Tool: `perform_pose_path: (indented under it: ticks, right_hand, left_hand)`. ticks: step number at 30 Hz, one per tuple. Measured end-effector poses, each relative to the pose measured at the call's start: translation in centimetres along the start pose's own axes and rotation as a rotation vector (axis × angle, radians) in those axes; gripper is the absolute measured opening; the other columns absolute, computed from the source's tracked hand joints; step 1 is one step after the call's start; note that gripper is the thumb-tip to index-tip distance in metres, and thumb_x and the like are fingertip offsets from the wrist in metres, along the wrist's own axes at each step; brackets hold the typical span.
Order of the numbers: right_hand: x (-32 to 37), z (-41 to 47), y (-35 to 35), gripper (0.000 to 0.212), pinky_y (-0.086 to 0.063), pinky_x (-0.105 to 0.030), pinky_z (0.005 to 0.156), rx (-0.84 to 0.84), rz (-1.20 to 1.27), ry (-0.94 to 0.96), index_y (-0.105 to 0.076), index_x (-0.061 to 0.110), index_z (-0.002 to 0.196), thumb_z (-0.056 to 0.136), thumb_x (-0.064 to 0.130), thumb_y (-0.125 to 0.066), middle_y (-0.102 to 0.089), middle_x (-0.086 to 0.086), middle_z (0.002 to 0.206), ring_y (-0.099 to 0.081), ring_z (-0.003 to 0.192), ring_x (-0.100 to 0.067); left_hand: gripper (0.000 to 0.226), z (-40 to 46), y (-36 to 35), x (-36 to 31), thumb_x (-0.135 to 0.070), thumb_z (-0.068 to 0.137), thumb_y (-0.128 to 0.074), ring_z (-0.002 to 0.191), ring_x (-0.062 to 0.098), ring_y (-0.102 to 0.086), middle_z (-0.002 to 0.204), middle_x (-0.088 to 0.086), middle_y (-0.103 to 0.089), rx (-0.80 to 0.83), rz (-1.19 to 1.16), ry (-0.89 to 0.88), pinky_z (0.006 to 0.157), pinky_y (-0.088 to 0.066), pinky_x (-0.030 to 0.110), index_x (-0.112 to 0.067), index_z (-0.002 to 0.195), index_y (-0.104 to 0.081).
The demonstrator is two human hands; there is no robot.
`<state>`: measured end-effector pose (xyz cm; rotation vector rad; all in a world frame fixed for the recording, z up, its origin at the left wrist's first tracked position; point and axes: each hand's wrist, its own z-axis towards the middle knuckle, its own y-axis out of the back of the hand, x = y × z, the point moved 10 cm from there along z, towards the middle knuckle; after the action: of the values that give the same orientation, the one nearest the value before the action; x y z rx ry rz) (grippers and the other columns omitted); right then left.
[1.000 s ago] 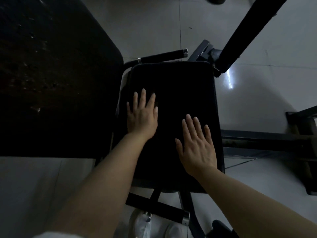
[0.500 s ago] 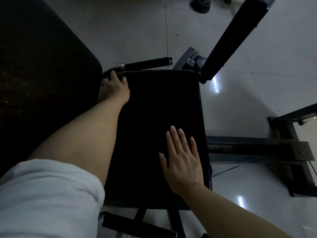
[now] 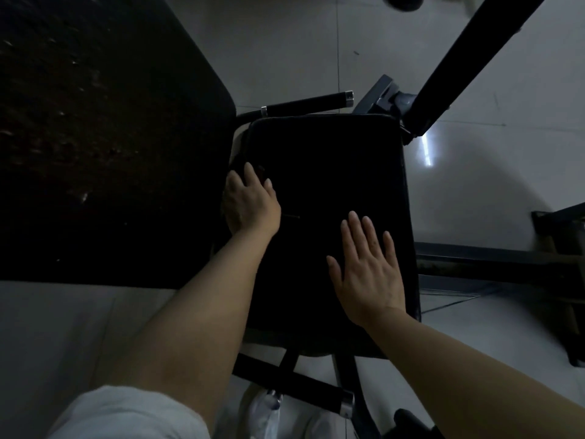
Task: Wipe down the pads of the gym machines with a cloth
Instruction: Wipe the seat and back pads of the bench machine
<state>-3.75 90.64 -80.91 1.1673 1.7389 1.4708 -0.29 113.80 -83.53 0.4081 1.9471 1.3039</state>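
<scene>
A black rectangular seat pad (image 3: 329,172) lies below me in dim light. My left hand (image 3: 250,201) rests on the pad's left edge with its fingers stretched forward; its thumb side hangs over the edge and is hidden. A brownish patch shows under its palm, and I cannot tell whether that is a cloth. My right hand (image 3: 367,270) lies flat on the near right part of the pad, fingers straight and spread, holding nothing.
A large dark back pad (image 3: 104,137) fills the left side. Black grip handles stick out at the pad's far end (image 3: 307,104) and near end (image 3: 294,384). A slanted black bar (image 3: 468,55) rises at the far right, and a dark machine frame (image 3: 490,261) crosses the pale tiled floor.
My left hand has slid back toward me along the pad's left edge from the far left corner. The right hand has stayed flat in about the same spot on the pad.
</scene>
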Motion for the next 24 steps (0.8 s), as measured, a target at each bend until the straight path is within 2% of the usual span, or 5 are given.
perform_pose_path:
  ticks: [6, 10, 18, 21, 24]
  right_hand:
    - [0.1, -0.1, -0.2, 0.072, 0.013, -0.038, 0.116, 0.004, -0.022, 0.002, 0.009, 0.019, 0.149, 0.087, 0.056, 0.01, 0.02, 0.001, 0.156, 0.023, 0.142, -0.014]
    - [0.1, -0.2, -0.1, 0.073, 0.012, -0.038, 0.116, 0.009, -0.023, 0.009, 0.012, 0.02, 0.149, 0.086, 0.057, 0.012, 0.022, 0.001, 0.156, 0.025, 0.142, -0.014]
    - [0.2, -0.3, 0.0, 0.075, 0.01, -0.039, 0.117, -0.001, -0.018, 0.021, 0.011, 0.019, 0.149, 0.085, 0.057, 0.014, 0.021, 0.001, 0.156, 0.023, 0.142, -0.014]
    - [0.1, -0.4, -0.1, 0.074, 0.009, -0.039, 0.118, 0.004, -0.008, 0.025, 0.012, 0.02, 0.149, 0.084, 0.056, 0.014, 0.021, 0.002, 0.156, 0.024, 0.142, -0.013]
    - [0.0, -0.3, -0.2, 0.07, 0.01, -0.039, 0.118, -0.011, -0.008, 0.031, 0.011, 0.02, 0.149, 0.088, 0.055, 0.012, 0.02, 0.002, 0.156, 0.024, 0.142, -0.012]
  left_hand:
    - [0.056, -3.0, -0.2, 1.5, -0.039, 0.099, -0.033, 0.133, 0.037, -0.032, 0.15, 0.02, -0.023, 0.014, 0.006, -0.095, 0.106, -0.033, 0.048, -0.016, 0.147, -0.021]
    - [0.057, -5.5, -0.4, 2.5, -0.037, 0.099, -0.034, 0.138, 0.038, -0.025, 0.154, 0.022, -0.015, 0.011, -0.009, -0.108, 0.11, -0.028, 0.048, -0.014, 0.149, -0.019]
    - [0.057, -11.6, -0.5, 4.9, -0.037, 0.098, -0.033, 0.135, 0.04, -0.028, 0.153, 0.022, -0.019, -0.02, 0.02, -0.106, 0.105, -0.033, 0.048, -0.014, 0.148, -0.022]
    - [0.056, -13.6, -0.6, 5.6, -0.037, 0.098, -0.032, 0.139, 0.037, -0.023, 0.155, 0.02, -0.017, -0.037, 0.019, -0.109, 0.108, -0.03, 0.046, -0.014, 0.149, -0.022]
    - [0.057, -15.8, -0.9, 6.0, -0.038, 0.097, -0.026, 0.144, 0.033, -0.015, 0.157, 0.018, -0.014, -0.058, 0.013, -0.142, 0.115, -0.02, 0.043, -0.014, 0.148, -0.024]
